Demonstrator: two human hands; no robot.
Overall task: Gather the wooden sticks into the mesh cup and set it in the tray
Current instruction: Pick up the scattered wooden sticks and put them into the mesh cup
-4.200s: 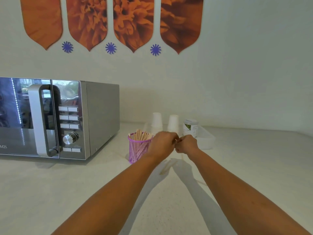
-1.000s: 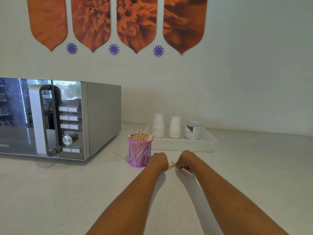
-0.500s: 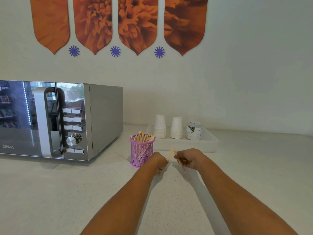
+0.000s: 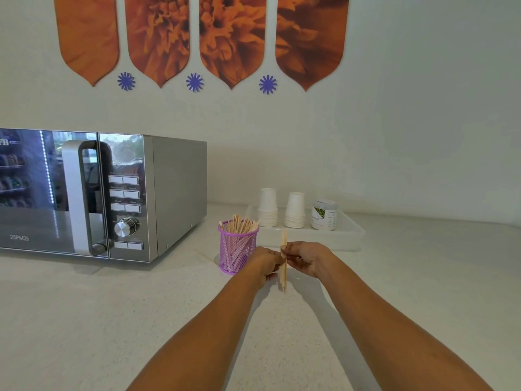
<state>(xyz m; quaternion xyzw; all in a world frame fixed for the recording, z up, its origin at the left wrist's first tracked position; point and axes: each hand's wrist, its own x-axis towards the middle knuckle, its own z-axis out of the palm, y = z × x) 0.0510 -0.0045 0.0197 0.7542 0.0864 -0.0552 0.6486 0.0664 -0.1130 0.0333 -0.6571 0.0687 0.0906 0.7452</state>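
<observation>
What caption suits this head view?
Left hand and right hand hold wooden sticks upright beside the purple mesh cup, tray behind.

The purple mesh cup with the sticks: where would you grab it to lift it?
I'd grip the round wall of the purple mesh cup about halfway up, coming from the near right side. Wooden sticks poke out of its open top, so a grab from above would probably hit them, and the microwave stands to its left.

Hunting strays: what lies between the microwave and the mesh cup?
One thin wooden stick lies flat on the counter, near the mesh cup, in the head view.
</observation>
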